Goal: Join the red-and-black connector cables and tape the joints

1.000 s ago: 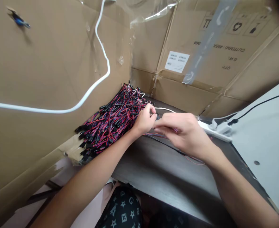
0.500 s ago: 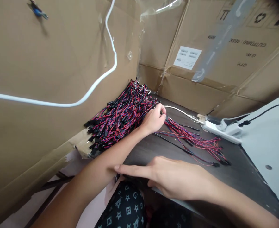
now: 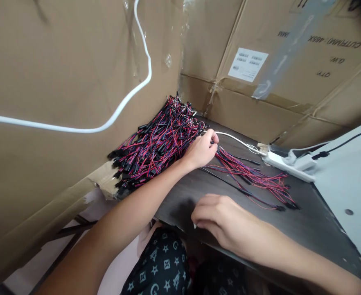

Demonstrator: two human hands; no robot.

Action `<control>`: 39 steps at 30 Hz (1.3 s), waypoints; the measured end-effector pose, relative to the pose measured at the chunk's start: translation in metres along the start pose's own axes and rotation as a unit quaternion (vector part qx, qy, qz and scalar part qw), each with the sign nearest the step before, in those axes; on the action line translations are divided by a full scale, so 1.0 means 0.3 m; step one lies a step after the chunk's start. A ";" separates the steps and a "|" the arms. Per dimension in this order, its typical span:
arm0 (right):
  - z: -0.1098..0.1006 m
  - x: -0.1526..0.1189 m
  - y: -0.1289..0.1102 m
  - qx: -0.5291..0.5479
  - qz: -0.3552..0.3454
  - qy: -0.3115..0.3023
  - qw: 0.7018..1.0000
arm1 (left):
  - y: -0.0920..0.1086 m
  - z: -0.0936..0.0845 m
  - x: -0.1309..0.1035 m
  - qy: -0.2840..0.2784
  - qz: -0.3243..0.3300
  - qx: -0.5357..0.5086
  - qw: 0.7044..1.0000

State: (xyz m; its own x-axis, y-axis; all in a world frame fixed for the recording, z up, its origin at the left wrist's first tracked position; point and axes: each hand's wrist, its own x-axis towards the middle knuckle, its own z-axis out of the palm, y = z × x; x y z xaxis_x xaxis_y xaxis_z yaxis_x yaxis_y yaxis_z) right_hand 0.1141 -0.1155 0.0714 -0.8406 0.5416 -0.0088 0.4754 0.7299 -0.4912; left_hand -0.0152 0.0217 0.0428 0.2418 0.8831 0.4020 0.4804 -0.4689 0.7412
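Note:
My left hand [image 3: 201, 150] reaches over to the right edge of a large heap of red, blue and black cable leads [image 3: 159, 143] with black connectors. Its fingers are curled together at the near ends of a smaller bundle of red and dark wires [image 3: 248, 174]; what they pinch is hidden. Closer to the front edge, my right hand [image 3: 219, 219] is held with fingers bent and pressed together. A small pale tip shows under its fingers, too small to tell whether it is a nail or an object.
Cardboard walls [image 3: 76, 69] stand at the left and back. A white power strip [image 3: 289, 166] with plugs lies by the white panel [image 3: 349, 184] on the right. One white cable [image 3: 119, 110] hangs across the left. Dark tabletop [image 3: 180, 196] lies beneath the wires.
My right hand has drawn back to the right from beside my left forearm, and its outstretched index finger has curled in. My left hand stays at the wires; the view has shifted slightly.

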 end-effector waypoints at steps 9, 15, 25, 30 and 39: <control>0.014 0.009 -0.002 0.043 0.023 -0.053 0.997 | 0.013 -0.004 -0.005 -0.016 0.000 0.016 1.000; 0.046 0.026 -0.016 0.053 0.075 -0.072 0.993 | 0.011 -0.002 -0.005 -0.030 0.003 0.013 0.999; 0.100 0.006 -0.020 0.040 0.109 -0.068 0.991 | 0.007 0.001 -0.007 -0.052 0.018 0.016 0.998; 0.088 0.005 -0.058 0.013 0.091 -0.076 0.993 | 0.008 0.002 -0.009 -0.056 0.017 0.028 0.998; 0.097 0.020 -0.086 -0.088 0.037 -0.078 0.992 | 0.016 0.001 -0.014 -0.055 0.021 0.054 0.997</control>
State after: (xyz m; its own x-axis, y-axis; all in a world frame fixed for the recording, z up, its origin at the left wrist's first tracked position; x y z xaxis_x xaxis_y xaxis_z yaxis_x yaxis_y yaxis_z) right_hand 0.0891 -0.1431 0.0586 -0.8248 0.5356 -0.1813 0.5643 0.7590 -0.3248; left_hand -0.0136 0.0158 0.0447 0.3519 0.8615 0.3661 0.5546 -0.5069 0.6599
